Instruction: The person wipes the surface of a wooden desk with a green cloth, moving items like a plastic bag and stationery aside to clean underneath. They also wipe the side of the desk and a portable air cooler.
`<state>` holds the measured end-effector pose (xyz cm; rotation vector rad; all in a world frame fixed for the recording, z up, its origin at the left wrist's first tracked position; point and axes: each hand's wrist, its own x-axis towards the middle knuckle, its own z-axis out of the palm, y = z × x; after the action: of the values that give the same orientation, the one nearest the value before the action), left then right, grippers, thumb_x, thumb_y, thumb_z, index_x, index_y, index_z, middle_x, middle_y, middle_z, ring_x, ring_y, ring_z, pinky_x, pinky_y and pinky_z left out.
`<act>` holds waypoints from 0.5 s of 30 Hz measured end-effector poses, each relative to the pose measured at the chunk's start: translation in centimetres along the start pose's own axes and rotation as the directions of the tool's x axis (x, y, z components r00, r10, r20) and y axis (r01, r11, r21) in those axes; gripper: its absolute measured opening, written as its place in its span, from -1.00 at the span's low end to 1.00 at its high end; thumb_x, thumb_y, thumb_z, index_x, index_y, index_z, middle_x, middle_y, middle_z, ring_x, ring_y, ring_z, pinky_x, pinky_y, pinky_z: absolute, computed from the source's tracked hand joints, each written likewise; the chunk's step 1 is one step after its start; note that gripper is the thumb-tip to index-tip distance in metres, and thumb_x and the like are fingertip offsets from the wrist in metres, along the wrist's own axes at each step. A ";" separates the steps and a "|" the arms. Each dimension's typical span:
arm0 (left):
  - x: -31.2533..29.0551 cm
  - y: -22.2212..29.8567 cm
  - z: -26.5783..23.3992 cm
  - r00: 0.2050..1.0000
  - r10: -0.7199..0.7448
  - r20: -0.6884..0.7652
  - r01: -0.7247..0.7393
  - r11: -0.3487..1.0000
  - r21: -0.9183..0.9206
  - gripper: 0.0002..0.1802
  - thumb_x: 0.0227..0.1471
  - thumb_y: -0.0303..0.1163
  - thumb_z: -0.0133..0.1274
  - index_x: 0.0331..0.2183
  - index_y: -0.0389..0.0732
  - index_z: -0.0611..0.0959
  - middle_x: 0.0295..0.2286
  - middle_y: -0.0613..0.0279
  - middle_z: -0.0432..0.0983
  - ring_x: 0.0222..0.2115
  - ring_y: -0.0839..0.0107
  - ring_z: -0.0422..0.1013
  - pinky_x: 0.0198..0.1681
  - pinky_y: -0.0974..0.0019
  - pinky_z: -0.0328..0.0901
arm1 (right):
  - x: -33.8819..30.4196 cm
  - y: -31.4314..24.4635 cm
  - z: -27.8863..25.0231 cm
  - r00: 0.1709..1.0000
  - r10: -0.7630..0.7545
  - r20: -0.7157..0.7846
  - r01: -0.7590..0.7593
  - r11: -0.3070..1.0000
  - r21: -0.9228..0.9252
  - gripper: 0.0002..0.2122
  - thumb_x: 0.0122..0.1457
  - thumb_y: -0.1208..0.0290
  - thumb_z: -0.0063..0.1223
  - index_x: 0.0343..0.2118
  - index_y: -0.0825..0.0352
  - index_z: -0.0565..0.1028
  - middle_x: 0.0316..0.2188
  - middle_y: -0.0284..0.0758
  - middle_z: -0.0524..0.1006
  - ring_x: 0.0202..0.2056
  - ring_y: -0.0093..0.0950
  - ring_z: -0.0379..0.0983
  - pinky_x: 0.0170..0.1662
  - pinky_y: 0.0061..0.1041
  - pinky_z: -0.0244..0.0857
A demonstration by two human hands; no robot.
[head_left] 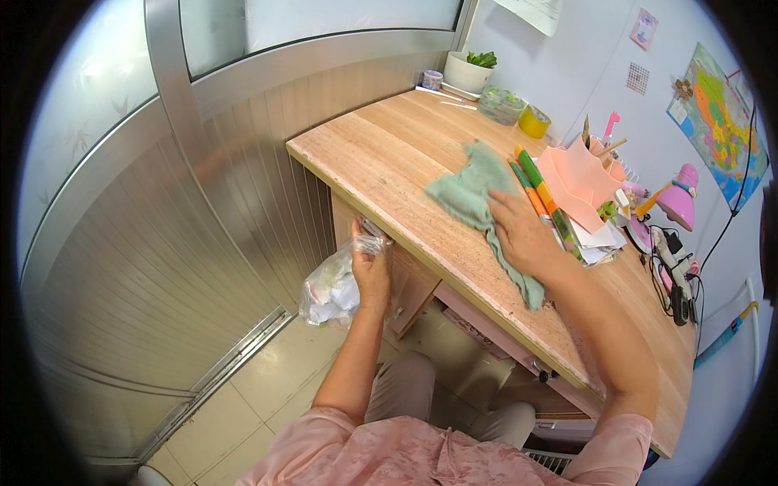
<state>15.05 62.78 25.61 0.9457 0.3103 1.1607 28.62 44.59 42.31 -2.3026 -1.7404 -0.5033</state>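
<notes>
Cloth (474, 182) lies on the desk (365, 146) beneath the right hand (525, 236), fingers extended, while the left hand (371, 266) clenches a bag (332, 287).

The cloth (474, 180) lies on the desk (369, 146), left of the pen holder (577, 176).

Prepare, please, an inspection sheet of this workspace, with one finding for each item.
Surface: light wood-grain flat desktop, speckled near its front edge.
Job's things: crumpled green fabric cloth on the desktop; rounded clear plastic bag below its edge.
Clutter: pink angular pen holder, round yellow tape roll.
Grip: right hand rests on cloth; left hand holds bag.
Cables: thin black cable along pale wall; others tangled on the desktop.
Surroundings: silver ribbed metal partition, colourful rectangular map.
</notes>
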 end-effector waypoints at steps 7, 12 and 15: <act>0.6 -0.1 -0.5 0.998 0.001 0.058 -0.010 0.986 0.168 -0.21 0.03 -0.64 0.08 0.23 -0.42 0.09 0.25 0.08 -0.06 0.22 0.31 0.05 0.26 0.30 0.00 | 8.5 1.2 4.4 0.969 0.247 0.019 -0.245 0.967 -0.075 -0.64 0.22 0.37 -0.26 0.06 0.23 0.40 0.14 -0.18 0.34 0.13 -0.19 0.27 0.12 -0.22 0.23; 0.5 -0.6 -0.3 0.999 0.028 0.046 -0.036 0.984 0.173 -0.20 0.04 -0.62 0.09 0.24 -0.41 0.07 0.23 0.06 0.00 0.21 0.31 0.06 0.26 0.30 0.01 | 8.3 -0.7 4.8 0.999 0.054 -0.002 -0.054 0.997 0.057 -0.64 0.18 0.43 -0.20 0.05 0.17 0.42 0.14 -0.21 0.35 0.16 -0.22 0.25 0.11 -0.22 0.24; 0.4 -0.4 -0.7 0.997 0.055 0.057 -0.063 0.986 0.153 -0.19 0.04 -0.61 0.09 0.24 -0.40 0.07 0.23 0.06 0.03 0.21 0.31 0.06 0.26 0.29 0.00 | 5.3 -3.7 2.4 0.999 -0.039 0.038 0.033 0.988 0.153 -0.63 0.17 0.47 -0.15 0.05 0.14 0.43 0.13 -0.22 0.36 0.15 -0.20 0.25 0.11 -0.23 0.26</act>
<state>15.00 63.46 24.97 1.1264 0.3360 1.1766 26.67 51.24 42.10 -2.1948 -1.7758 -0.3189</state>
